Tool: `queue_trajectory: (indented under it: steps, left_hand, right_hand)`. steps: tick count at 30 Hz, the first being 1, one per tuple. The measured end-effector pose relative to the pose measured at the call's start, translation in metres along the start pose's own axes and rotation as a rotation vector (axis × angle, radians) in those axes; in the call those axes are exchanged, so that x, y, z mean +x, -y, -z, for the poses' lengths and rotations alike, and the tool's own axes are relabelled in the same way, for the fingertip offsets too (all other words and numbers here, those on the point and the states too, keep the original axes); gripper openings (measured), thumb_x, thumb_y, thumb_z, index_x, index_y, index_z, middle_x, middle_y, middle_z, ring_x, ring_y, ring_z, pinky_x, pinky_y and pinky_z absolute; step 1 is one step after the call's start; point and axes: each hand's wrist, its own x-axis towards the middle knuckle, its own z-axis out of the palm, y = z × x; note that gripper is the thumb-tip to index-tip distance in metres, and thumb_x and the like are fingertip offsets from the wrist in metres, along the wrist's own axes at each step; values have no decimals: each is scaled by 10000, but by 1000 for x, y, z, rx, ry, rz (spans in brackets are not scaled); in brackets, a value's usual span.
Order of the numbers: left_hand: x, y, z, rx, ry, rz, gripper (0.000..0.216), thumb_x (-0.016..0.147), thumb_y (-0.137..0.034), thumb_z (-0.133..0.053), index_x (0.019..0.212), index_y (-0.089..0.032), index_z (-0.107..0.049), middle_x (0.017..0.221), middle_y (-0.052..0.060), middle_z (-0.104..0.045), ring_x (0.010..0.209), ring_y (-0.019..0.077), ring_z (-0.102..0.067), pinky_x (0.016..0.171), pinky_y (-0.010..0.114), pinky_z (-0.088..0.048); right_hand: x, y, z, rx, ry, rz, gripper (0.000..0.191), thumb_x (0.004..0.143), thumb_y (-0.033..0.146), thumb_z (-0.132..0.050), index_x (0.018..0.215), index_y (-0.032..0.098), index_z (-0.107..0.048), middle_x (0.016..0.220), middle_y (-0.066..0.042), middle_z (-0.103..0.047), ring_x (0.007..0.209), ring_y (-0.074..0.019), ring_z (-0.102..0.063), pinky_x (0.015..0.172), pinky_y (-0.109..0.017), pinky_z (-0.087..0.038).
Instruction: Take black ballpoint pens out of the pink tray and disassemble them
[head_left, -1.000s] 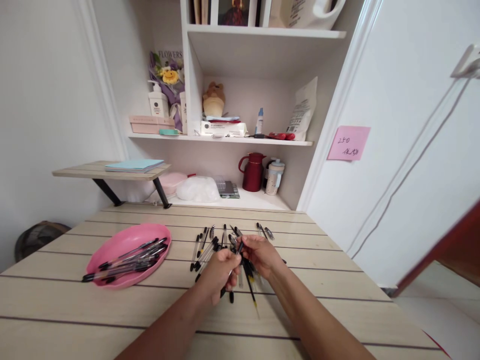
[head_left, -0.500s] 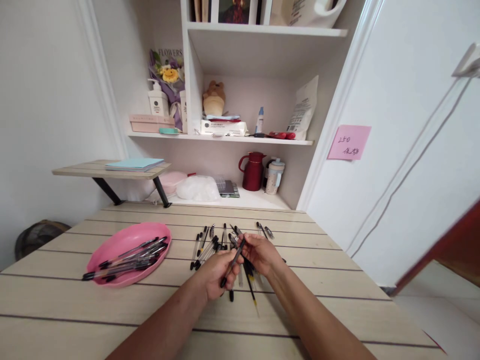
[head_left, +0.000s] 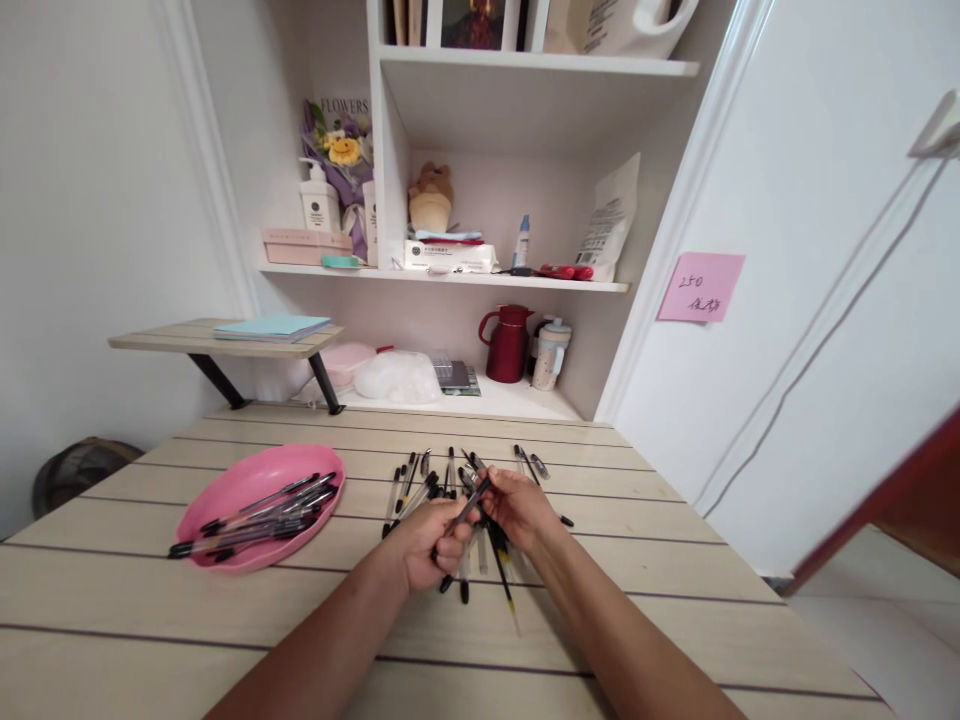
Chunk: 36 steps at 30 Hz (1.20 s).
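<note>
A dark, slim pen point(head_left: 474, 497) is held at a slant between my two hands above the table. My left hand point(head_left: 426, 545) is closed round its lower part, and the lower end is mostly covered by the fingers. At the pen's upper end, the fingertips of my right hand point(head_left: 516, 505) pinch it. Beneath and behind both hands lie several loose pens and pen parts, among them a black pen point(head_left: 406, 480) and a thin refill with a yellow section point(head_left: 504, 580). Some of this pile is hidden by the hands.
To the left, a pink oval tray point(head_left: 240, 470) holds several pens point(head_left: 281, 520), some sticking out over its rim. Behind it stands a small raised shelf point(head_left: 172, 337) on black legs. A red jug point(head_left: 507, 345) and a patterned cup point(head_left: 550, 355) stand in the cabinet.
My left hand has shifted slightly left and down, and the pen has tilted flatter, its lower end now more covered by my fingers. My right hand stays almost in place.
</note>
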Motion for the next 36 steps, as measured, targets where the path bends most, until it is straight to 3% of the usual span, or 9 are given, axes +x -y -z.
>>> queue_trajectory:
  steps: [3, 5, 11, 16, 19, 23, 27, 32, 36]
  left_hand:
    - [-3, -6, 3, -83, 92, 75, 220, 804, -331, -469, 724, -131, -513, 441, -91, -333, 271, -22, -154, 327, 120, -59]
    - [-4, -5, 2, -55, 71, 61, 229, 800, -349, -473, 731, -134, -512, 446, -91, -338, 271, -21, -163, 325, 118, -71]
    - [2, 9, -8, 407, -231, -238, 328, 756, -488, -465, 857, -177, -477, 526, -52, -493, 312, 64, -429, 316, 160, -273]
    - [10, 10, -5, 660, -363, -424, 194, 782, -356, -442, 868, -187, -482, 492, -71, -478, 265, 46, -378, 296, 155, -237]
    - [10, 10, -3, 731, -415, -454, 174, 771, -329, -459, 853, -183, -505, 473, -67, -479, 269, 53, -393, 309, 162, -257]
    - [9, 12, -5, 713, -382, -410, 210, 773, -351, -452, 870, -180, -526, 445, -65, -473, 263, 60, -390, 307, 166, -231]
    - [8, 13, -7, 571, -321, -297, 296, 792, -407, -392, 948, -182, -503, 471, -59, -505, 261, 48, -370, 294, 158, -153]
    - [11, 15, -5, 554, -300, -288, 338, 760, -454, -433, 934, -172, -497, 466, -67, -499, 259, 35, -366, 304, 150, -150]
    - [10, 15, -5, 562, -304, -267, 327, 755, -447, -440, 911, -166, -502, 465, -65, -502, 257, 31, -358, 308, 153, -134]
  right_hand:
    - [0, 0, -3, 22, 11, 19, 135, 640, 239, -687, 624, 126, -614, 559, -13, -589, 427, -64, -475, 406, -174, -390]
    - [0, -1, -4, 23, 10, 33, 152, 626, 253, -699, 616, 130, -611, 562, -11, -586, 430, -64, -470, 411, -178, -388]
    - [-6, -1, -7, -103, 6, 61, 242, 595, 334, -717, 646, 120, -616, 527, -2, -570, 423, -69, -448, 417, -193, -365]
    - [-11, 4, -11, -117, -2, -57, 339, 631, 457, -658, 795, 165, -606, 640, -8, -610, 555, -101, -552, 488, -200, -411]
    - [-9, 1, -12, -184, -81, -31, 307, 618, 450, -669, 671, 166, -565, 568, 13, -584, 489, -79, -517, 457, -185, -393]
    - [-8, -1, -12, -201, -89, 71, 261, 568, 341, -725, 568, 150, -546, 478, 33, -540, 411, -56, -443, 440, -182, -380]
    - [-11, 8, -12, -86, 63, -11, 286, 603, 381, -698, 744, 151, -605, 701, -38, -636, 584, -126, -569, 542, -251, -469]
    - [-10, 7, -12, -195, -44, -40, 264, 613, 358, -708, 588, 151, -546, 499, 18, -550, 446, -72, -489, 479, -202, -450]
    - [-4, 8, -5, -106, 41, -18, 188, 602, 267, -717, 678, 141, -600, 615, -21, -619, 529, -96, -556, 521, -213, -463]
